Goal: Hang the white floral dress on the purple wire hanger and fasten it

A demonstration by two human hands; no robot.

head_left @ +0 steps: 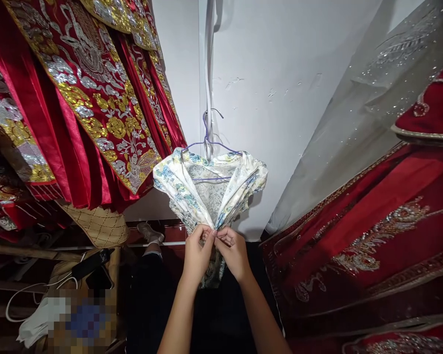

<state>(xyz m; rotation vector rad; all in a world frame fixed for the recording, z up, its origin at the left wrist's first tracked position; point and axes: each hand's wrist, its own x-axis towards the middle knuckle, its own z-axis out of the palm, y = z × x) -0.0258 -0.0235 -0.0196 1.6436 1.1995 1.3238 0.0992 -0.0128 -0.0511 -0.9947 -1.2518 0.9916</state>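
A white dress with a blue and green flower print (206,189) hangs on a thin purple wire hanger (208,145) in front of a white wall. My left hand (196,253) and my right hand (233,251) meet at the dress's front, just below the collar. Both pinch the fabric edges together between thumb and fingers. The lower part of the dress is hidden behind my hands and forearms.
Red robes with gold and silver embroidery (88,88) hang close on the left. More red embroidered cloth (372,231) and a sheer sequined veil (372,98) fill the right. A black device with a white cable (92,263) lies lower left on a wooden frame.
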